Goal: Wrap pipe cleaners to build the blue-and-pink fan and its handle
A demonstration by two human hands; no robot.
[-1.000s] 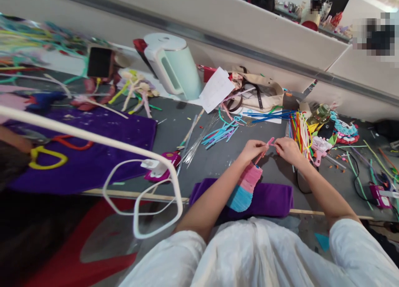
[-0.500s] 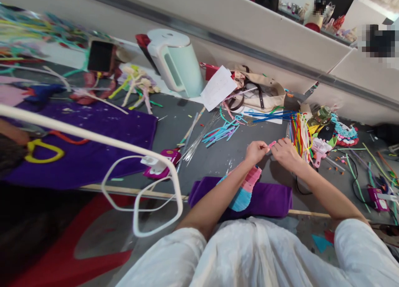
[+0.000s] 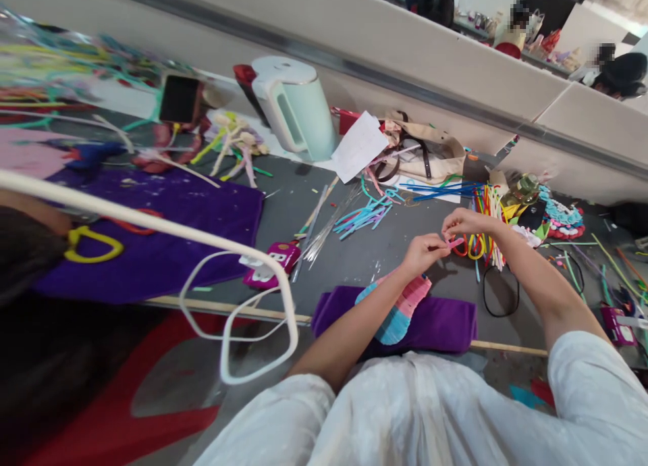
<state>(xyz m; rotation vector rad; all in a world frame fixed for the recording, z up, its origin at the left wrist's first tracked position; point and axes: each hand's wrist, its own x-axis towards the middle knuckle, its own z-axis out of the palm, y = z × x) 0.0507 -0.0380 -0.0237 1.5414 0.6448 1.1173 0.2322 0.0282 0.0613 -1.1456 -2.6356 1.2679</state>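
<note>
A short pink pipe cleaner [image 3: 456, 243] is pinched in the fingertips of my left hand [image 3: 424, 254]. My right hand [image 3: 462, 223] is closed at the same pink piece, just above and to the right, its fingertips touching the left ones. Below my left forearm lies a flat pink and blue striped piece [image 3: 392, 327], partly hidden by the arm, on a folded purple cloth [image 3: 445, 323]. Right beside my right hand is a bundle of red, yellow and white pipe cleaners [image 3: 490, 226].
Blue pipe cleaners [image 3: 362, 216] and thin wires [image 3: 324, 233] lie left of my hands. Behind stand a pale green kettle [image 3: 298, 108] and a canvas bag [image 3: 445, 157]. A white lamp arm [image 3: 167, 224] crosses the left side. Another person's sleeve [image 3: 30, 250] shows at far left.
My right hand has moved up and over to the pink piece's other side, uncovering red and yellow loops of the bundle. My left hand has shifted slightly right and down. The view has shifted a little.
</note>
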